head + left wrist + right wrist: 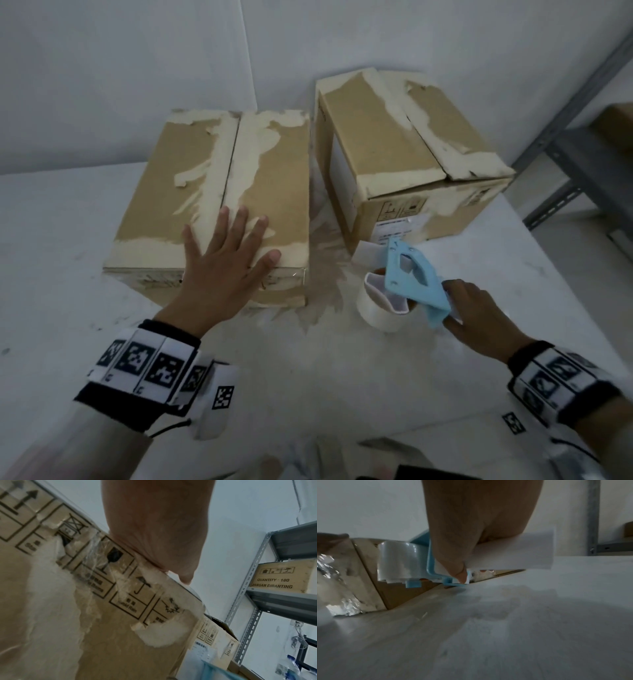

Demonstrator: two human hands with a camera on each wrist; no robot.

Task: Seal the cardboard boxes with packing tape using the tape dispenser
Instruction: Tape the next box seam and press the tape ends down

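Note:
Two brown cardboard boxes with torn, pale patches stand on the white table. My left hand (226, 260) lies flat, fingers spread, on the near end of the left box (164, 192), across its centre seam; its palm (157, 524) presses the box's top edge. The right box (394, 144) stands behind the blue tape dispenser (414, 277), which carries a roll of pale tape (376, 308). My right hand (479, 318) grips the dispenser's handle just above the table. In the right wrist view the thumb (453, 561) presses against the blue frame (430, 563), with the tape roll (397, 561) to its left.
A grey metal shelf rack (582, 144) stands at the right, holding another printed carton (281, 577). Torn tape and paper residue (325, 308) marks the table between the boxes. A white wall rises close behind both boxes.

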